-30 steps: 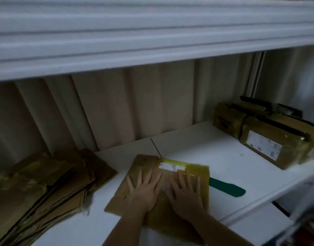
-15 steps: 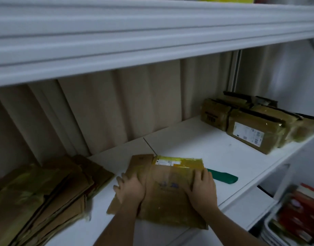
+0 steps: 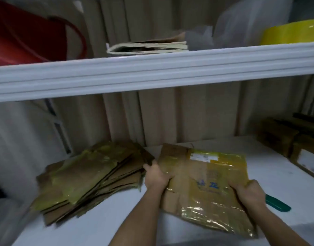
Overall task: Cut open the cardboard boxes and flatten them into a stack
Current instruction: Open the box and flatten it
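Left hand (image 3: pixel 155 175) and right hand (image 3: pixel 248 193) grip flattened box (image 3: pixel 204 183) edges, just right of stack (image 3: pixel 92 174); glossy tape may slip; careless drop could topple stack.

White shelf (image 3: pixel 106 226), flattened cardboard stack (image 3: pixel 92 176), taped boxes (image 3: pixel 291 144), green knife (image 3: pixel 276 204)

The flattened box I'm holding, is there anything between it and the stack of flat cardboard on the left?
Nothing visible. The flattened box is gripped by the left hand and right hand, and only a narrow strip of bare white shelf separates it from the stack. The green-handled tool lies on the right, away from that path.
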